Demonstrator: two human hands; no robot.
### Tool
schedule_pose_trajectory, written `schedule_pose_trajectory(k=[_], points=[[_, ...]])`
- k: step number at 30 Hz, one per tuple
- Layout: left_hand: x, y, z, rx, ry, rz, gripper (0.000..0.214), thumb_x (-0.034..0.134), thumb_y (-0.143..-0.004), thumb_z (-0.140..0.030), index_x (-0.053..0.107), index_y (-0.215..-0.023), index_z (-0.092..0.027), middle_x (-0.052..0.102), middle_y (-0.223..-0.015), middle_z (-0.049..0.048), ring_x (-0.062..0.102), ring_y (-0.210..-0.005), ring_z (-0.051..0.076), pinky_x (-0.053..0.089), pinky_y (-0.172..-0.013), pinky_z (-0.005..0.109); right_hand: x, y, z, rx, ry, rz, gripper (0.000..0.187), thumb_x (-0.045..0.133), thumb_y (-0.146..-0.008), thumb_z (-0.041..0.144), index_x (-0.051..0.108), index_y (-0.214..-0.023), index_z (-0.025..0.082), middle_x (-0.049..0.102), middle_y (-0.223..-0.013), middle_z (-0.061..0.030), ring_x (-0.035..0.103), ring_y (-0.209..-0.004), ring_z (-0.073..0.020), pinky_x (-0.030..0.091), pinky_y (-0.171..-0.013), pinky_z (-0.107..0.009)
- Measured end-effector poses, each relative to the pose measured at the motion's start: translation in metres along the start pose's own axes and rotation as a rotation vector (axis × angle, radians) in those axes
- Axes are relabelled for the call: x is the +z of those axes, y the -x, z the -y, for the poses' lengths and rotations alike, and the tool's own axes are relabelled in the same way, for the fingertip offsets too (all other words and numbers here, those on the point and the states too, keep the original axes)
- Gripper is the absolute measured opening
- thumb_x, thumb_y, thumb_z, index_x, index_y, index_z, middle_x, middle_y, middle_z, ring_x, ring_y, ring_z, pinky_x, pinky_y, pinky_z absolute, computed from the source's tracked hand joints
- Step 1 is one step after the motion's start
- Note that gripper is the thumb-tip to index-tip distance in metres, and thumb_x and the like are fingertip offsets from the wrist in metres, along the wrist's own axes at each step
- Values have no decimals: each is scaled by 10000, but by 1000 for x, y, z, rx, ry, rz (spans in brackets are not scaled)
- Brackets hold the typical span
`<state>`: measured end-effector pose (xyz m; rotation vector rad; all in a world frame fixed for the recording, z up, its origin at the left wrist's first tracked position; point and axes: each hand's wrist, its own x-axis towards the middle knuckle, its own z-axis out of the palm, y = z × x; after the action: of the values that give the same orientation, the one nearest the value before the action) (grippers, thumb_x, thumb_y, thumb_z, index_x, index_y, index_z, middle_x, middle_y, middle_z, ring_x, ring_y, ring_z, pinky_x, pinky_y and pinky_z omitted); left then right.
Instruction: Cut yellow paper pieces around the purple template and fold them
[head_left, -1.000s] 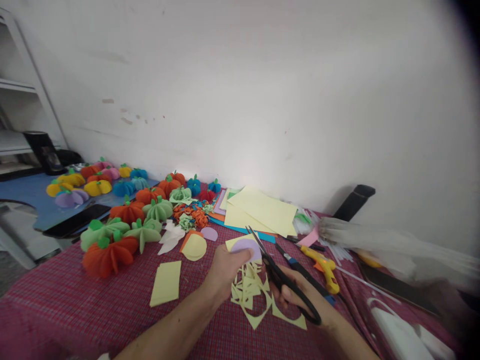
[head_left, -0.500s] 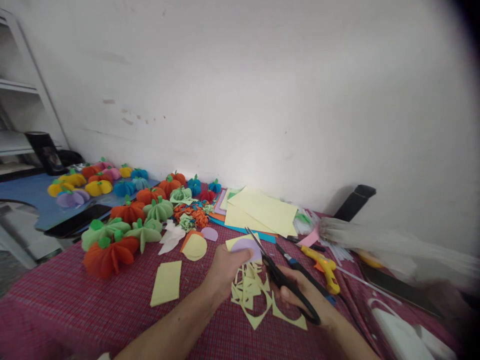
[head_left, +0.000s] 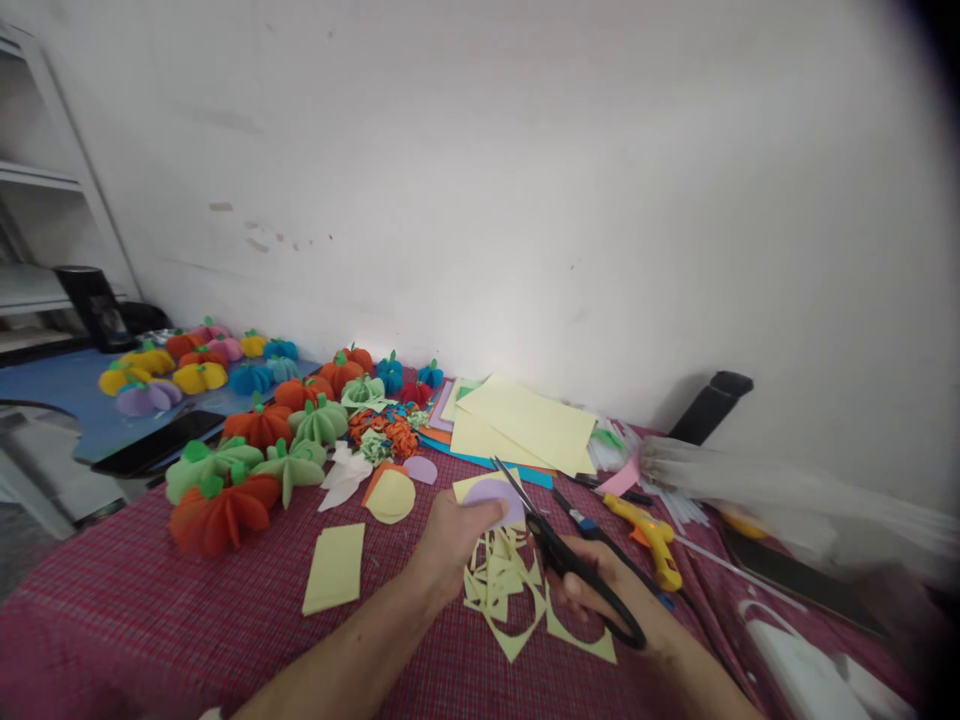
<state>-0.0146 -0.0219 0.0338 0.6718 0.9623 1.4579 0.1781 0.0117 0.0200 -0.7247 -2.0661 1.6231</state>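
Hardly anything has moved since the earlier frame: only the whole view has slid a touch, likely the head turning. Left hand [head_left: 452,530] has the same pinch, thumb on top of the purple circle [head_left: 484,490], fingers mostly hidden below, pressing it onto a yellow square [head_left: 460,490]. Right hand [head_left: 589,580] is closed round the black handles of the scissors [head_left: 555,548], blades up along the right side of the circle; they look slightly parted, but cannot tell whether they bite paper. No new scrap visible, yellow corners still stick out past the circle, so this piece reads as partly trimmed at most; circle seems to serve as the cutting guide. Purple circle and square sit above the pile of yellow scraps [head_left: 506,585] on the red tablecloth [head_left: 420,660]. Cut yellow rounds [head_left: 391,495] lie left of the left hand, stacked yellow cards [head_left: 334,570] nearer the person. Both unchanged, as is the glue gun [head_left: 656,545] beyond the right hand.
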Motion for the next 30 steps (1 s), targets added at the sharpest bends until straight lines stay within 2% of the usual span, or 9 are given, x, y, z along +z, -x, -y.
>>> schedule_pose_trajectory(k=[5, 9, 16, 27, 30], points=[[-2, -1, 1, 17, 2, 33, 148, 642, -600, -206, 641, -715, -112, 642, -615, 43, 583, -540, 166, 474, -560, 296, -7, 2, -1, -14, 62, -3, 378, 526, -776, 500, 560, -890, 141, 382, -613, 27, 327, -477, -67, 278, -412, -182], [-4, -1, 3, 22, -46, 59, 155, 627, -608, -195, 641, -737, -111, 640, -632, 51, 598, -583, 187, 467, -569, 302, -16, 6, 3, -3, 126, 17, 441, 522, -765, 527, 562, -982, 145, 366, -642, 23, 314, -497, -71, 279, -410, -179], [-4, 0, 1, -2, -171, 76, 118, 626, -596, -185, 631, -677, -100, 629, -644, 65, 560, -546, 153, 450, -547, 280, -29, 11, 10, 23, 180, 85, 431, 530, -755, 528, 585, -979, 164, 348, -630, 26, 304, -507, -79, 243, -440, -191], [-9, -5, 7, -2, -262, 108, 177, 617, -601, -205, 657, -731, -91, 639, -666, 66, 564, -551, 148, 441, -524, 254, -37, 17, 8, 52, 201, 135, 493, 532, -763, 517, 547, -1107, 164, 333, -608, 43, 308, -471, -64, 261, -422, -185], [-11, -6, 9, -1, -303, 112, 158, 615, -596, -202, 654, -706, -96, 634, -651, 56, 561, -549, 143, 438, -527, 248, -41, 17, 10, 45, 229, 163, 492, 523, -768, 523, 563, -1079, 144, 323, -599, 46, 297, -475, -61, 246, -419, -184]])
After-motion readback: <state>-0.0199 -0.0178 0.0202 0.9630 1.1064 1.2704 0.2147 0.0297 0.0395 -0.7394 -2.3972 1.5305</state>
